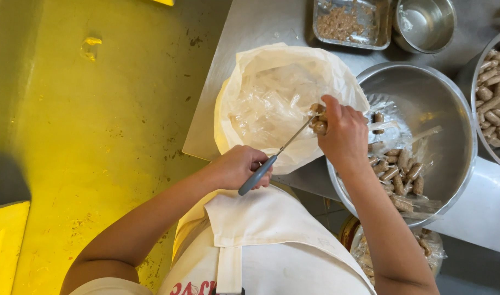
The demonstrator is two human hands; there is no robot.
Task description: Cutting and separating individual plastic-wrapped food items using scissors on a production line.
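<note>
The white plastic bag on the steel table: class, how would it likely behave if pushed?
The white plastic bag would probably crumple rather than slide, since its thin walls look creased. It seems light, holding only clear wrappers, so it could easily shift.

Steel table [244, 33]: bowls [425, 93], tray [381, 24], bag [272, 60]

Both hands raised, fists closed

Left hand [240, 166] curled shut at 6 o'clock; right hand [344, 134] pinched closed toward 10 o'clock, forearms converging.
</note>
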